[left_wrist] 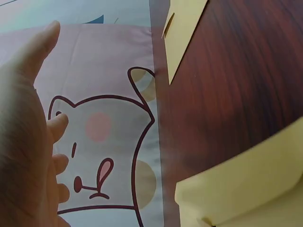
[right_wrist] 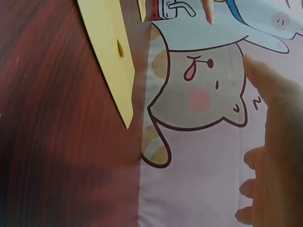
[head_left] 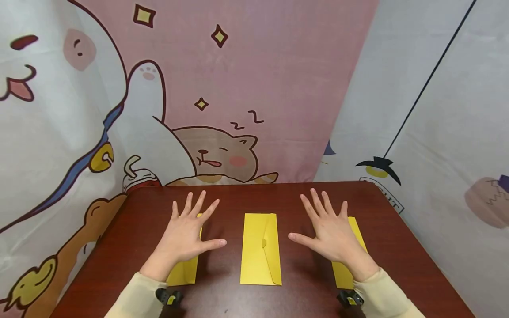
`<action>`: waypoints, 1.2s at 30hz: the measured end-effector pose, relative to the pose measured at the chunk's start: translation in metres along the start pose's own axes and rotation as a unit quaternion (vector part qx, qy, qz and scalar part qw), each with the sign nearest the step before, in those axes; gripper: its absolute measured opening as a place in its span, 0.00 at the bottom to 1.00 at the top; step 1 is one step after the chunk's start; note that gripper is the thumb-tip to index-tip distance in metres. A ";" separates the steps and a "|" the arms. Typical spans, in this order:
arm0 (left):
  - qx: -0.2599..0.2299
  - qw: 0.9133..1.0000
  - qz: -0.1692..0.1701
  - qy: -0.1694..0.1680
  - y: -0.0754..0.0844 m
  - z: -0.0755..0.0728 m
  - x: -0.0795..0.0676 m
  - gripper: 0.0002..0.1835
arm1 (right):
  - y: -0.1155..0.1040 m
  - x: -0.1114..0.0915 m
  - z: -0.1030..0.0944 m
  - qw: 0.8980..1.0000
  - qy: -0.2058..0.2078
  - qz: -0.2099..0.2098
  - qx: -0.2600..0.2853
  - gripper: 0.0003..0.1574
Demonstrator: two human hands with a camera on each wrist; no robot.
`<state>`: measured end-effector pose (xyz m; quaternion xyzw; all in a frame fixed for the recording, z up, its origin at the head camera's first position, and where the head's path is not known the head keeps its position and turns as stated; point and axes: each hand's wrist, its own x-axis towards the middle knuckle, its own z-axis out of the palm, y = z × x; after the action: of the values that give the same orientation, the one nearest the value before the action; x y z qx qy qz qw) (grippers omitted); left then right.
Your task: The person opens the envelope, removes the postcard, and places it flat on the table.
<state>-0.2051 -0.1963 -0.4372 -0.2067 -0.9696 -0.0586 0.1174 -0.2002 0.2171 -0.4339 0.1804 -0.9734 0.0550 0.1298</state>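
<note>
Three yellow envelopes lie on the table in a row. The middle envelope (head_left: 260, 265) shows its whole back, with a flap and a small round tab. Over the left envelope (head_left: 184, 274) my left hand (head_left: 186, 238) hovers with fingers spread, covering much of it. My right hand (head_left: 332, 236), also spread wide, hangs above the right envelope (head_left: 343, 276) and hides its middle. Neither hand holds anything. In the left wrist view the near envelope (left_wrist: 241, 194) lies beside the hand; the right wrist view shows an envelope (right_wrist: 106, 52) to the left of the hand.
The dark red-brown wooden table (head_left: 226, 304) carries the envelopes. Behind it hangs a cloth (head_left: 294, 88) printed with cartoon animals, reaching down to the table's back edge. A dark wrist strap (head_left: 169, 298) sits on the left wrist, another strap (head_left: 350, 299) on the right.
</note>
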 end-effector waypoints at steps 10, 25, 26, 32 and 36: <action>-0.006 1.000 -0.008 -0.008 -0.022 -0.001 -0.011 0.59 | -0.022 0.013 0.004 1.000 -0.005 -0.022 0.006 0.73; -0.010 1.000 -0.013 -0.017 -0.063 0.002 -0.028 0.59 | -0.067 0.029 0.021 0.998 -0.005 -0.055 0.016 0.73; -0.011 1.000 -0.013 -0.019 -0.066 0.003 -0.029 0.59 | -0.070 0.030 0.022 0.998 -0.007 -0.058 0.016 0.73; -0.017 0.999 -0.012 -0.028 -0.079 0.006 -0.034 0.60 | -0.093 0.035 0.028 0.996 -0.020 -0.082 0.016 0.72; -0.016 0.999 -0.011 -0.033 -0.087 0.007 -0.038 0.60 | -0.106 0.040 0.033 0.995 -0.026 -0.095 0.012 0.72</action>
<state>-0.2087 -0.2887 -0.4592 -0.1999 -0.9740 -0.0686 0.0811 -0.2051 0.0997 -0.4479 0.2749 -0.9542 0.0497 0.1072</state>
